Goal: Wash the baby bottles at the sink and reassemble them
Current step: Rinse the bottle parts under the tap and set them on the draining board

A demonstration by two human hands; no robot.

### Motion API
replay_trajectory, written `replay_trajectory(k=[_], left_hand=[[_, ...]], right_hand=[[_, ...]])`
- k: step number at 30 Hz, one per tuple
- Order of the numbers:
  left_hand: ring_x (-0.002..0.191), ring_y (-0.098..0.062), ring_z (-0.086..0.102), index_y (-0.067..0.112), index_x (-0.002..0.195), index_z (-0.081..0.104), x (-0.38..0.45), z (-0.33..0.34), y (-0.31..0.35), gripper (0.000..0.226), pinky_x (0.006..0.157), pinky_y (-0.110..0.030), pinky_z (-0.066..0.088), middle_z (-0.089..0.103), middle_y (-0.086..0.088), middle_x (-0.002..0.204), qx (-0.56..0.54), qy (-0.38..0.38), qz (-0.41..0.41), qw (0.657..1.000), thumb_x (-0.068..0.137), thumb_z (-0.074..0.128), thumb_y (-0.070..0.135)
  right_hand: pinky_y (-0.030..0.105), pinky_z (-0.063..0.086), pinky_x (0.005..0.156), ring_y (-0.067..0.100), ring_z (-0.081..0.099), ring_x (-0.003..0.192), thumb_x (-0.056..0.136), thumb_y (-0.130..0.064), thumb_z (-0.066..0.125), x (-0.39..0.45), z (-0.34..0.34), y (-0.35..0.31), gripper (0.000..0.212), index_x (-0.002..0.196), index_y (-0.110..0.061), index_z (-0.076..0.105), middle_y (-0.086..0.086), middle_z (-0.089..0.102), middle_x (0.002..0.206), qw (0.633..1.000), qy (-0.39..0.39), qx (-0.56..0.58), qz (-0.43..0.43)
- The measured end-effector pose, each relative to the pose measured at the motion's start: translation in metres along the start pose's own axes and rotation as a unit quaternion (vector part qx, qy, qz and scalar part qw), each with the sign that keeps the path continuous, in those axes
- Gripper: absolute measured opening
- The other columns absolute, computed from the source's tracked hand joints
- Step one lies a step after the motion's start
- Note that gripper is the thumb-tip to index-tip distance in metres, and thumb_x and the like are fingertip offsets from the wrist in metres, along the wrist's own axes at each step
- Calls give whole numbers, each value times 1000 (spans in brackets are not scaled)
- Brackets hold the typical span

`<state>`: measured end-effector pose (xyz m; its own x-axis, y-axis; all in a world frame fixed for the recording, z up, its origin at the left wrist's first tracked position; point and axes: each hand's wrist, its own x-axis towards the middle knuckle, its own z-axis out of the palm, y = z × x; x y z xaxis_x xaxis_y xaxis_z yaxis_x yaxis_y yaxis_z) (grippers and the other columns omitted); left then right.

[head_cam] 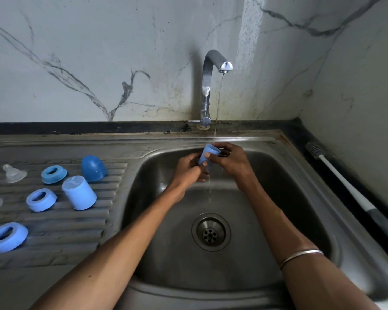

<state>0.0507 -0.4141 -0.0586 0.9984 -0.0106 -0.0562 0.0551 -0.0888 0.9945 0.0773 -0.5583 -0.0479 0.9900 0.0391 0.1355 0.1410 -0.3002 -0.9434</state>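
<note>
Small light-blue plastic cup-shaped bottle part (pixel 207 155) held under thin tap stream, over steel sink basin (pixel 278 198).

Gripped at lower end by left hand (pixel 189 167), fingers curled round it; pinched near rim by right hand (pixel 230 161). Chrome tap (pixel 207 86) running. On ribbed drainboard (pixel 54 220) to left: three blue rings, blue dome cap (pixel 93 168), pale-blue cylinder (pixel 78 193), clear teat (pixel 12 173). White-handled bottle brush (pixel 345 182) on right ledge.
</note>
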Motion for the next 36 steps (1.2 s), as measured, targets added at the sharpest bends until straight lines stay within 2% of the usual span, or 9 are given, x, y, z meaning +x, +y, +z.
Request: replay_trajectory(k=[6,9,12,15,18,22,27,32,36], left_hand=[[87,-24,70,15,124,63,1,5,-2,26,81,-39,60,72,-15,113,9,-18,0,1000,102,51,7],[86,-23,69,19,132,59,1,6,-1,34,81,-39,60,70,-9,115,-10,-7,15,1000,103,49,4],[85,-19,71,25,126,60,3,4,-1,35,74,-35,60,72,-1,108,-17,22,52,998,100,54,2],[91,-19,72,16,128,64,6,4,-3,34,73,-33,61,72,-2,111,-10,42,65,997,99,56,2],[83,-15,71,11,130,63,8,3,-5,34,73,-33,61,73,-5,111,-6,49,71,996,99,55,0],[80,-20,73,24,131,61,9,2,-7,45,71,-35,62,73,0,108,34,44,102,993,97,55,-4],[77,-23,74,25,109,69,10,6,-12,35,72,-43,62,73,3,92,83,65,143,984,92,61,-4],[70,-17,73,13,111,73,11,5,-13,24,65,-34,61,74,-1,91,80,76,147,983,93,63,-1],[68,-15,73,11,113,73,12,4,-12,23,63,-29,60,74,-4,92,66,85,136,985,92,67,2]], right_hand=[[24,54,87,13,62,109,79,-24,79,1,0,0,48,125,-18,64,0,67,119,1000,-11,16,0],[32,53,94,14,58,112,79,-23,80,2,-3,1,54,129,-20,62,-2,63,125,1000,-7,3,11],[40,53,96,15,59,113,73,-20,84,4,-5,3,59,128,-21,62,-1,64,125,1000,-18,-15,9],[36,51,99,14,57,116,72,-16,84,5,-6,3,60,127,-20,60,-2,62,126,999,-15,-39,7],[34,54,94,16,57,115,76,-8,79,6,-11,4,56,128,-20,60,0,61,127,999,-21,-22,13],[40,56,91,19,55,115,83,-8,73,6,-16,7,53,131,-25,56,3,54,132,998,-53,-2,43],[38,59,86,19,59,107,86,-18,72,7,-19,7,47,131,-20,56,4,55,127,997,-41,19,58],[32,60,81,20,65,98,87,-27,72,6,-21,8,37,121,-16,61,5,61,116,998,-14,50,44],[33,57,89,20,65,103,89,-12,69,8,-24,10,44,131,-13,58,9,63,121,996,-48,57,55]])
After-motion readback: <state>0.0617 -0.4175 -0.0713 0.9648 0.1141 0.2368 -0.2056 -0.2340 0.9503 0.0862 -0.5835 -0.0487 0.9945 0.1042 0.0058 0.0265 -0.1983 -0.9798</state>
